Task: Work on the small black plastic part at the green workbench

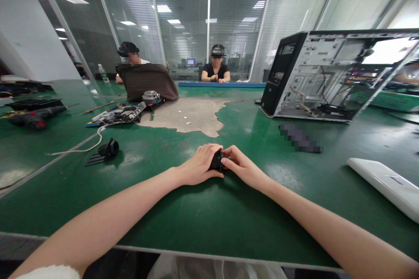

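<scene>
A small black part (216,162), perhaps plastic, is held between my two hands just above or on the green table; its exact kind is hard to make out. My left hand (203,163) wraps round it from the left, thumb below and fingers over the top. From the right, my right hand (240,163) pinches its edge between thumb and fingertips. Much of the part is covered by my fingers. To the left lies another black piece (109,149) with a round end and several flat prongs.
An open computer case (314,78) stands at back right. A white box-like panel (386,183) lies right of my arm. At left are a circuit board (114,114), a white cable (98,139) and a power drill (37,117). Two people (216,67) sit across the table.
</scene>
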Demonstrator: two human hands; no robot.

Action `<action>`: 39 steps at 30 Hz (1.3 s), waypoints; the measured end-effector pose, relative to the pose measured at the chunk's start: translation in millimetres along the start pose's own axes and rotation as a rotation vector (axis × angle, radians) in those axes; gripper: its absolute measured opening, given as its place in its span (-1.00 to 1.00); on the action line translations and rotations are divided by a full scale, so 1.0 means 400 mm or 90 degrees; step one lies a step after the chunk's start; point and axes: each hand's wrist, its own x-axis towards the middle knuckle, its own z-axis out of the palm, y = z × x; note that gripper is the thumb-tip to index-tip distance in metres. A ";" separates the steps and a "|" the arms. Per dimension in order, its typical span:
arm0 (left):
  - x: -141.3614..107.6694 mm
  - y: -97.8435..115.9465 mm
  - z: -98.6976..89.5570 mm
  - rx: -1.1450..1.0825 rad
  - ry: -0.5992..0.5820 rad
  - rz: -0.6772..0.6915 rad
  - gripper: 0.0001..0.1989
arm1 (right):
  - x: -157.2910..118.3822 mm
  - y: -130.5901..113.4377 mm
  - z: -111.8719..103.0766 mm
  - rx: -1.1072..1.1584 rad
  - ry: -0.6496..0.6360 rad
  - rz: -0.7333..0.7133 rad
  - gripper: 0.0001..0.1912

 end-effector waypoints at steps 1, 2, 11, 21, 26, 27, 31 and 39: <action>0.000 0.000 0.000 -0.001 0.001 0.000 -0.33 | -0.004 -0.003 0.000 -0.020 -0.005 -0.011 -0.84; 0.000 0.000 0.000 -0.003 0.002 0.001 -0.33 | -0.009 -0.006 0.000 -0.035 -0.009 -0.024 -0.85; 0.002 0.001 -0.002 -0.012 0.002 0.000 -0.34 | -0.009 -0.009 0.009 -0.077 0.020 -0.050 -0.88; 0.001 0.004 -0.004 -0.015 -0.003 -0.001 -0.35 | -0.016 -0.007 0.008 -0.109 -0.003 -0.073 -0.85; 0.002 0.004 -0.004 -0.009 0.002 -0.003 -0.35 | -0.013 -0.012 0.009 -0.045 0.008 -0.062 -0.88; 0.002 0.004 -0.004 -0.008 0.003 -0.004 -0.34 | -0.009 -0.011 0.010 -0.032 0.016 -0.055 -0.88; 0.002 0.004 -0.004 -0.006 0.002 -0.003 -0.34 | 0.005 -0.005 0.009 0.001 0.042 -0.023 -0.86; 0.001 0.004 -0.004 -0.012 0.007 0.001 -0.35 | -0.010 -0.014 0.000 0.015 -0.014 -0.038 -0.85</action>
